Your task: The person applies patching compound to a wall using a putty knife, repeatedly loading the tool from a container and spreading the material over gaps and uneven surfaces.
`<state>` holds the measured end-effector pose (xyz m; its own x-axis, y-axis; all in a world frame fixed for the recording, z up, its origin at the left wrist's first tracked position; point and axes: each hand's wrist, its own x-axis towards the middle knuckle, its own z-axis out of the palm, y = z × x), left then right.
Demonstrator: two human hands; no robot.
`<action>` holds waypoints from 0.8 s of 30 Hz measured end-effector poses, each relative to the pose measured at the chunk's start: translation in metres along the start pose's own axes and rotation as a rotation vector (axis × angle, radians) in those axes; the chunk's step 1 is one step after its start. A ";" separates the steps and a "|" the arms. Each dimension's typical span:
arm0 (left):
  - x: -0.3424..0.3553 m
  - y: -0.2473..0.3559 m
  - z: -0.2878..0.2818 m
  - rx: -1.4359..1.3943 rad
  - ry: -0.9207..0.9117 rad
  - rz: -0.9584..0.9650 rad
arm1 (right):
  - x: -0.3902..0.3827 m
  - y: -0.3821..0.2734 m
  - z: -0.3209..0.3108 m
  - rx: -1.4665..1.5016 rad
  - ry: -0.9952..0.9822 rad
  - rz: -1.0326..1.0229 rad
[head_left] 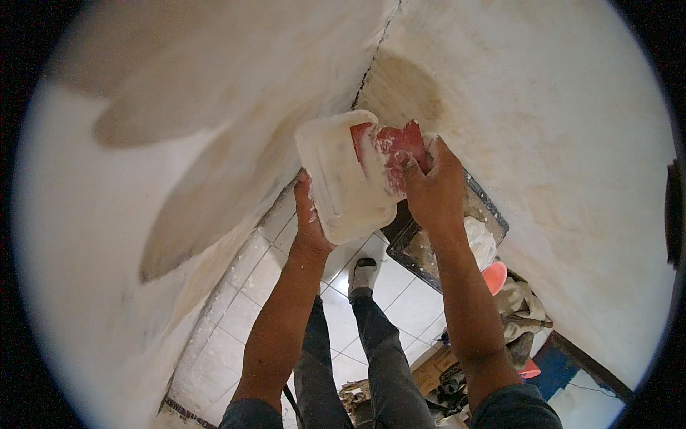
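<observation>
My left hand (309, 218) grips a white plastic tub (343, 189) by its left side, with the thumb along the outer wall. The tub is tilted so that its inside faces me, and off-white paste coats it. In my right hand (437, 187) is a flat red scraper (389, 146) smeared with white paste. Its left edge reaches into the tub, over the upper right part. Fingers and thumb are closed around the scraper's right end. Both hands are held out in front of me, near the corner where two walls meet.
A dark crack (371, 61) runs down the wall corner. Patchy plaster covers the left wall (93, 236) and right wall (564, 143). Below are floor tiles (254, 282), a black-rimmed tray (493, 204), a white plastic bag (480, 242), a pink-red bowl (494, 277) and crumpled cloth (522, 304).
</observation>
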<state>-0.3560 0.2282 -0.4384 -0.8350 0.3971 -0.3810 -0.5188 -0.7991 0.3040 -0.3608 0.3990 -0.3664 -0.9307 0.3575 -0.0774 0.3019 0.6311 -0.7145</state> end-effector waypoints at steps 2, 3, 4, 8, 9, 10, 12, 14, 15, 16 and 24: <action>0.007 0.004 -0.001 0.000 -0.015 -0.029 | 0.004 0.005 0.005 -0.017 0.032 0.017; 0.009 0.007 -0.001 0.000 -0.025 -0.047 | 0.004 0.005 0.008 -0.072 0.071 -0.002; 0.012 0.009 0.000 0.003 -0.028 -0.061 | 0.004 0.005 0.010 -0.128 0.110 -0.020; 0.017 0.013 -0.001 0.008 -0.062 -0.096 | -0.004 0.002 0.010 0.028 0.118 0.124; 0.017 0.014 -0.003 -0.012 -0.064 -0.108 | -0.009 -0.005 0.008 0.030 0.126 0.147; 0.016 0.014 -0.004 -0.005 -0.067 -0.120 | -0.015 -0.009 0.008 0.033 0.135 0.170; 0.013 0.011 -0.002 0.049 -0.071 -0.124 | -0.026 -0.013 0.019 0.081 0.136 0.191; 0.015 0.009 0.001 0.087 -0.101 -0.157 | -0.036 -0.016 0.025 0.066 0.080 0.225; 0.015 0.008 0.002 0.121 -0.124 -0.174 | -0.038 -0.015 0.028 0.065 0.089 0.237; 0.015 0.005 -0.001 0.122 -0.126 -0.188 | -0.041 -0.012 0.032 0.087 0.091 0.223; 0.022 -0.012 -0.009 -0.025 -0.258 -0.363 | -0.040 0.011 0.025 0.283 0.076 0.304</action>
<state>-0.3666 0.2426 -0.4586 -0.6195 0.7513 -0.2275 -0.7850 -0.5962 0.1685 -0.3254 0.3747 -0.3882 -0.7871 0.5548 -0.2696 0.4815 0.2794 -0.8307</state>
